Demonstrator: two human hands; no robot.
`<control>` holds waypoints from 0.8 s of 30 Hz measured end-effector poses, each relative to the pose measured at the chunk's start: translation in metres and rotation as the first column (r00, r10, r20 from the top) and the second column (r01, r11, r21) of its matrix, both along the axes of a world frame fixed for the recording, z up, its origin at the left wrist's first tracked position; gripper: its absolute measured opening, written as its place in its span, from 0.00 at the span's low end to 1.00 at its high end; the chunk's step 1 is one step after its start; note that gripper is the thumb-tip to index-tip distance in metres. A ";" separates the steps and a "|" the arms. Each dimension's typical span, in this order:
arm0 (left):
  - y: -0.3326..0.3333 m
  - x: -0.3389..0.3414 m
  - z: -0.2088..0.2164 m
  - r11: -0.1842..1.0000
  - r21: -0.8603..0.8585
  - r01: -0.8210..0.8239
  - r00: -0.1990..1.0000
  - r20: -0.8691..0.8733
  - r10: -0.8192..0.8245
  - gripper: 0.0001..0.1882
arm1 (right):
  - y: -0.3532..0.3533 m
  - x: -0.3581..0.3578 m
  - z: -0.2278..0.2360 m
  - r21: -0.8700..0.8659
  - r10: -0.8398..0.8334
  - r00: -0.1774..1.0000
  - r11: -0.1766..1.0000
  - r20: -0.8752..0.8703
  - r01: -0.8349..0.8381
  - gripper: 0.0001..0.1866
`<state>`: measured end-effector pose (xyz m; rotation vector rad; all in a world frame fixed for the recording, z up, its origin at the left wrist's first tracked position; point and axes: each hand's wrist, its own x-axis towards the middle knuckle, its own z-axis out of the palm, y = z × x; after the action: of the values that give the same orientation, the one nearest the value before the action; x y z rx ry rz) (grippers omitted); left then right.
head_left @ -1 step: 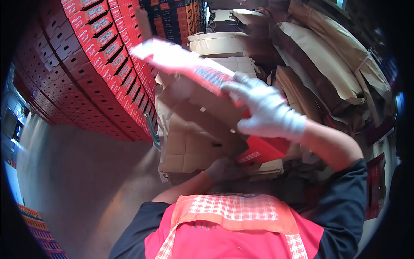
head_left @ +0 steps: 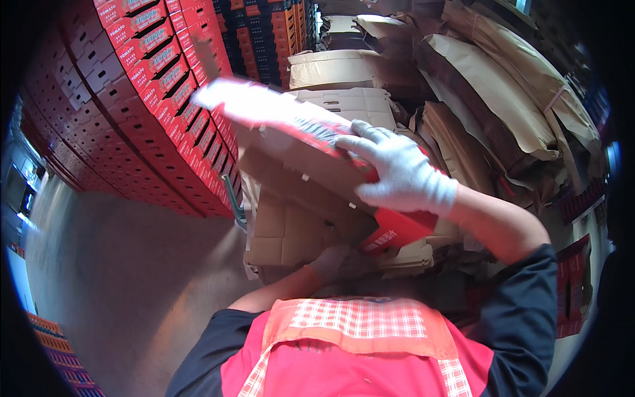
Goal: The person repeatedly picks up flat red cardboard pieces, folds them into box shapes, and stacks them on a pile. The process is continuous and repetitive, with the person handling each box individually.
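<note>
A cardboard carton [head_left: 317, 165], red and printed outside and plain brown inside, is held tilted in front of me, its far left end bright in the light. My right hand [head_left: 400, 165], in a pale knitted glove, grips its upper right edge with the fingers over the top and the thumb on the inner side. A red end panel [head_left: 403, 228] hangs below that hand. My left hand [head_left: 337, 263], gloved too, is low in shadow beside the carton's lower corner; its fingers are too dark to make out. Flattened brown cardboard [head_left: 284, 225] lies stacked beneath the carton.
A tall stack of red cartons [head_left: 159, 73] rises at the left, with dark and orange crates [head_left: 264, 40] behind it. Paper-wrapped bundles [head_left: 489, 92] fill the far right. A green metal bar [head_left: 233, 202] stands by the cardboard stack. Grey floor [head_left: 145, 278] stretches along the left.
My right hand has shifted slightly left, and the carton has moved with it, its far left end dropping a little. My left hand has hardly moved.
</note>
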<state>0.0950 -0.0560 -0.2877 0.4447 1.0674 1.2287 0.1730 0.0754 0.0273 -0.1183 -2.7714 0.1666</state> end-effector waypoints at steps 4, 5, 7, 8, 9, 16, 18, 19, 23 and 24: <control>-0.034 -0.003 0.140 0.676 0.718 0.166 0.017 -0.688 0.726 0.35 | 0.032 -0.034 -0.022 -0.182 -0.215 0.850 0.973 -0.481 0.144 0.21; -0.035 -0.007 0.180 0.735 0.625 0.263 -0.233 -0.699 0.677 0.41 | 0.038 -0.037 -0.029 -0.176 -0.246 0.868 0.967 -0.431 0.186 0.21; -0.016 -0.020 0.242 0.812 0.473 0.343 -0.531 -0.615 0.583 0.51 | 0.050 -0.036 -0.036 -0.254 -0.390 0.880 0.911 -0.272 0.326 0.22; -0.003 -0.026 0.262 0.887 0.372 0.272 -0.590 -0.664 0.460 0.55 | 0.053 -0.033 -0.038 -0.289 -0.365 0.904 0.910 -0.223 0.296 0.21; 0.013 -0.036 0.277 0.944 0.199 0.262 -0.494 -0.813 0.308 0.59 | 0.055 -0.029 -0.040 -0.324 -0.340 0.919 0.908 -0.198 0.266 0.20; 0.044 -0.046 0.256 0.957 -0.033 0.288 -0.522 -0.843 0.128 0.76 | 0.065 -0.027 -0.042 -0.211 -0.372 0.879 0.924 -0.299 0.319 0.21; 0.040 -0.045 0.249 0.959 0.084 0.269 -0.533 -0.817 0.221 0.76 | 0.069 -0.032 -0.041 -0.220 -0.344 0.898 0.931 -0.274 0.290 0.20; 0.039 -0.046 0.249 0.970 0.015 0.242 -0.518 -0.844 0.143 0.75 | 0.070 -0.032 -0.040 -0.208 -0.322 0.904 0.940 -0.282 0.270 0.20; 0.045 -0.053 0.259 0.979 0.079 0.188 -0.482 -0.861 0.162 0.67 | 0.076 -0.015 -0.034 -0.136 -0.174 0.943 0.981 -0.285 0.140 0.20; 0.048 -0.055 0.262 0.978 0.071 0.194 -0.505 -0.848 0.162 0.65 | 0.077 -0.008 -0.032 -0.081 -0.151 0.945 0.988 -0.290 0.133 0.20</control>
<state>0.0397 -0.0084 -0.0255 2.1579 2.5065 0.4409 0.1647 0.1527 -0.0044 -0.2837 -2.4493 0.2117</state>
